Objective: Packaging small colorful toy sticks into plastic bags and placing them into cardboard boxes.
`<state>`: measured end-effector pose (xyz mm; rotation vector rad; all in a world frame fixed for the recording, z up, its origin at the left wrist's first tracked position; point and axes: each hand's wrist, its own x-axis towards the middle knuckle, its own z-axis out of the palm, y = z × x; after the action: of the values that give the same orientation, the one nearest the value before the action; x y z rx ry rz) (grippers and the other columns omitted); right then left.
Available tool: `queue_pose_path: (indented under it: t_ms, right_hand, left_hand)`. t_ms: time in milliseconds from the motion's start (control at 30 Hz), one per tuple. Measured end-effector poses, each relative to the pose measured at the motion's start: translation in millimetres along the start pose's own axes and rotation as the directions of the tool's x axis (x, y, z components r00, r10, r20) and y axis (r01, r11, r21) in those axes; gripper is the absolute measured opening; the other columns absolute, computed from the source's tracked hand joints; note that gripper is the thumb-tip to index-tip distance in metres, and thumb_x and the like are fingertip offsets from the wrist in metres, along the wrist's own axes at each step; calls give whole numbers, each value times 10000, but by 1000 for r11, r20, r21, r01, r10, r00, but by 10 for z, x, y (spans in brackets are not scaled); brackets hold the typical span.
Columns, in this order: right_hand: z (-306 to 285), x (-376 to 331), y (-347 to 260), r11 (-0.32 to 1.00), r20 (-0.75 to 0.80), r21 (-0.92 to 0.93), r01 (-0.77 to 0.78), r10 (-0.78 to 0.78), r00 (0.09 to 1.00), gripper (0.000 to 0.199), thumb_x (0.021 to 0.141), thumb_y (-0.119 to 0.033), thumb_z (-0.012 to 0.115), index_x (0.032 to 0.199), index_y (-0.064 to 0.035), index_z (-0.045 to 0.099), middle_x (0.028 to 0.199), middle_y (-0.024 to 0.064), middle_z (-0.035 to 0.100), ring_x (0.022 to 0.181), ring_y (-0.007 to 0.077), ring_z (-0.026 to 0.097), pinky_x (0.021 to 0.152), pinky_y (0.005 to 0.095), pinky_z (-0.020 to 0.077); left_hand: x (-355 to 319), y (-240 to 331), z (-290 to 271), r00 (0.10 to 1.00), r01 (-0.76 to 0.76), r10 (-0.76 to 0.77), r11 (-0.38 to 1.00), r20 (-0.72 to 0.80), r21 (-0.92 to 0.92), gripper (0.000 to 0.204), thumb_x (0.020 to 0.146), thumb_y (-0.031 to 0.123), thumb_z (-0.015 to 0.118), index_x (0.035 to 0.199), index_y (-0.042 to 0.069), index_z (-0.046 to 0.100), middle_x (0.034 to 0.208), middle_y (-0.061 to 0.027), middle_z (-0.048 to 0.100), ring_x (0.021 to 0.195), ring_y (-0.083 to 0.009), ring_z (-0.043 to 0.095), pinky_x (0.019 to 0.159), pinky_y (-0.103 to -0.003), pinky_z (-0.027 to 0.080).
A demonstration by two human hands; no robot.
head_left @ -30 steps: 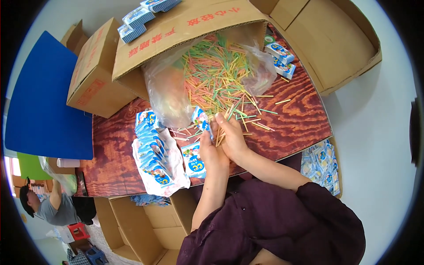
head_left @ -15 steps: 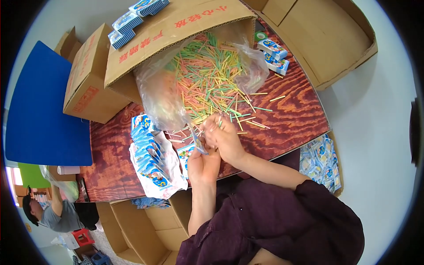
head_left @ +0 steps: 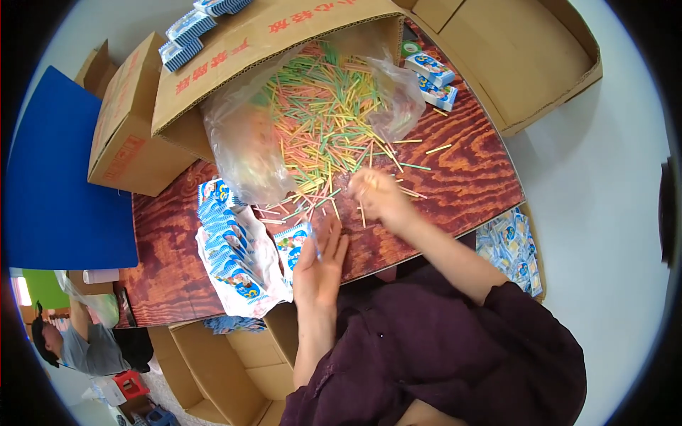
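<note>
My left hand [head_left: 320, 273] is palm up near the table's front edge, its fingers stretched. Between its thumb and fingers stands a thin blue-and-white packet [head_left: 311, 238], seen nearly edge-on. To the right and farther off, my right hand [head_left: 378, 197] is over the near edge of the stick pile, fingers curled together; what they hold, if anything, is hidden. Thin pastel sticks [head_left: 323, 117] in pink, yellow and green spill from a clear plastic bag [head_left: 245, 153] inside a cardboard box lying on its side. Another flat blue-and-white packet [head_left: 290, 245] lies beside my left hand.
A row of packets [head_left: 231, 238] rests on white plastic at the left. Small packs [head_left: 432, 71] and green tape [head_left: 410, 48] sit at the back right. Open cartons [head_left: 234, 348] stand below the table edge. A person in grey [head_left: 85, 348] is at far left.
My right hand has moved right, away from the packet in my left hand. My left fingers have straightened. The view has shifted slightly, so the table appears farther left.
</note>
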<state>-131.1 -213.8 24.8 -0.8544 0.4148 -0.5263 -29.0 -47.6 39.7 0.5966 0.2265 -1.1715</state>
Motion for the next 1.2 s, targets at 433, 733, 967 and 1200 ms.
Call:
queue_pose_path:
  t_ms: [433, 733, 967, 1200]
  right_hand:
    - [-99, 195, -395, -176, 100, -981, 79, -112, 989, 319, 728, -183, 737, 891, 24, 557, 939, 188, 606, 882, 389, 611, 731, 469, 489]
    - [-520, 335, -170, -157, 377, -924, 347, -245, 893, 164, 832, -110, 636, 923, 10, 573, 841, 195, 625, 701, 356, 631, 605, 447, 499]
    - [-569, 226, -420, 932, 23, -294, -214, 231, 973, 122, 897, -104, 616, 978, -52, 541, 818, 47, 608, 729, 98, 571, 630, 237, 460]
    - [-239, 95, -323, 944, 60, 160, -290, 284, 957, 244, 896, -115, 635, 1097, 10, 576, 772, 11, 563, 703, 77, 548, 628, 250, 482]
  left_hand:
    - [-106, 132, -294, 947, -311, 320, 871, 41, 382, 124, 965, 91, 542, 1067, 33, 582, 1040, -56, 662, 921, -113, 636, 816, -267, 516]
    - [-126, 131, -318, 923, -334, 378, 689, 75, 643, 89, 951, 91, 560, 998, 36, 611, 885, -32, 668, 744, -111, 637, 681, -263, 537]
    - [-212, 170, -279, 839, -339, 523, 287, 150, 896, 166, 957, 111, 570, 889, -27, 633, 717, 55, 527, 652, -16, 432, 560, -191, 337]
    - [-234, 170, -237, 839, -365, 511, 274, 187, 890, 185, 961, 121, 553, 874, -24, 628, 727, 54, 530, 663, -21, 428, 570, -202, 326]
